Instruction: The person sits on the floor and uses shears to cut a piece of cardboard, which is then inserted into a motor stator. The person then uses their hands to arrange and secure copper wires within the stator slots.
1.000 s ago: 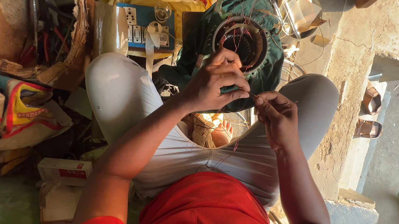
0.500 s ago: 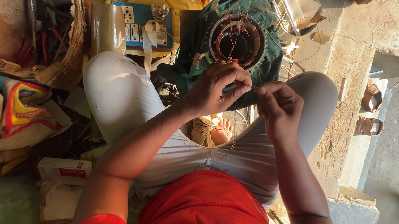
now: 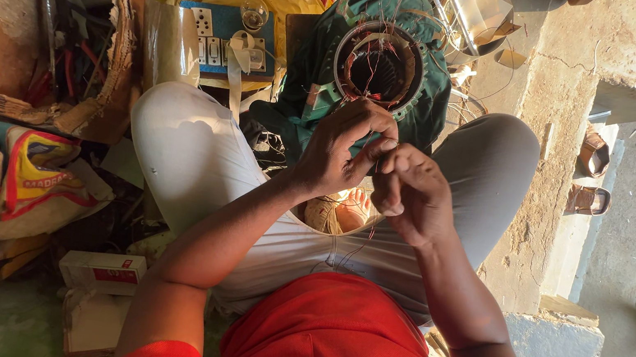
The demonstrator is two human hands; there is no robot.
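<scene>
Between the person's raised knees, the left hand (image 3: 342, 153) and right hand (image 3: 413, 193) meet, fingertips pinched together on thin copper-coloured wire (image 3: 366, 239) that trails down toward the lap. Just above the hands, touching the left knuckles, sits the round green-housed motor stator (image 3: 379, 67) with its open ring of reddish windings. A blue switch board (image 3: 222, 37) lies left of the stator, beside a torn cardboard box (image 3: 107, 25) of tools.
</scene>
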